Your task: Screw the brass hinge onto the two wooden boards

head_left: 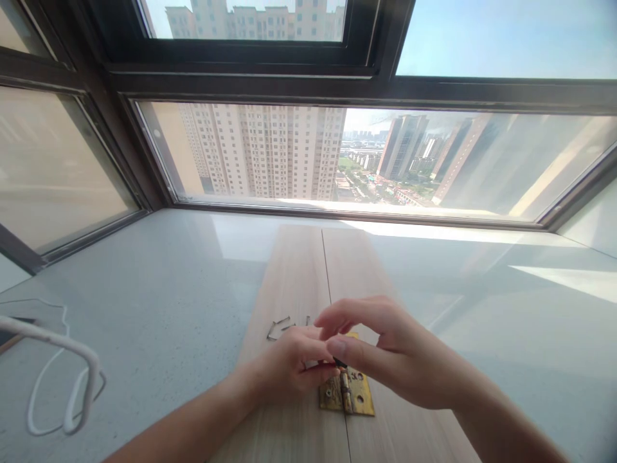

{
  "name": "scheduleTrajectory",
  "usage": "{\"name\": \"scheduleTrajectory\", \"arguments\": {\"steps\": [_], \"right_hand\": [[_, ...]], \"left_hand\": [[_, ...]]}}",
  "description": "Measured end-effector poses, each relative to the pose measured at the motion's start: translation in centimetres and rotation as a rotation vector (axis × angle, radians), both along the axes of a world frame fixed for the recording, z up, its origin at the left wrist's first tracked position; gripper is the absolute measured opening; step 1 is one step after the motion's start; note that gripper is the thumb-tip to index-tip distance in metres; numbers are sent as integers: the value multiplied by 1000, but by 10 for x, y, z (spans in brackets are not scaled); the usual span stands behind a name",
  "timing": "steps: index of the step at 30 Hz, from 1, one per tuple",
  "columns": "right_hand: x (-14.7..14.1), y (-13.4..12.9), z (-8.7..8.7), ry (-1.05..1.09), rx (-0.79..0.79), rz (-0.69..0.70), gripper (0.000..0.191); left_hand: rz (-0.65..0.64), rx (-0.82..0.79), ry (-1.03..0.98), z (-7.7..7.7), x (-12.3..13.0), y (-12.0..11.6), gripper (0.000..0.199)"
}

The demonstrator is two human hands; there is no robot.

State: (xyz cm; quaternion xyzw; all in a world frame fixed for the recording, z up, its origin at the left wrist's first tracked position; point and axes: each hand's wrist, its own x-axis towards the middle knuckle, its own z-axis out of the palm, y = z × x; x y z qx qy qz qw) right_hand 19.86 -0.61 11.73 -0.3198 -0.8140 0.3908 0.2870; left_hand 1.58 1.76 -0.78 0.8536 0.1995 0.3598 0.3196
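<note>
A worn brass hinge [365,403] lies across the seam between two pale wooden boards, the left board [296,270] and the right board [354,270]. One screw head shows in its left leaf, and open holes show in its right leaf. My left hand [294,360] is closed in a pinch over the hinge's upper left. From the right, my right hand [385,350] curls over the left fingertips, thumb and fingers close together. A small dark piece [340,362] peeks out beneath the right thumb; its kind is hidden. Several loose screws [279,326] lie on the left board beyond my left hand.
The boards rest on a glossy white sill [193,289] below a dark window frame [289,87]. At the left, a white bent tube [89,366] and a thin white cable [31,399] stand near a dark flat object [14,331]. Sunlight falls across the sill's right side.
</note>
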Motion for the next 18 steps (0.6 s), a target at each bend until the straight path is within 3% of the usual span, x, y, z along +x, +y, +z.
{"name": "scheduleTrajectory", "arguments": {"steps": [3,6,8,13,18], "right_hand": [[-15,2,-20,217,-102,58,16],[-27,0,-33,415,-333,155,20],[-32,-1,-38,484,-456,111,26],[-38,-4,-43,617,-419,-107,40],[-41,-6,-43,645,-411,-84,38]], "left_hand": [[36,-43,29,-4,-1,-1,3],[-18,-71,35,-3,-1,-2,15],[-59,-50,17,1,0,-3,21],[-79,41,-58,7,1,-2,22],[-28,9,-65,3,-1,-1,11]]}}
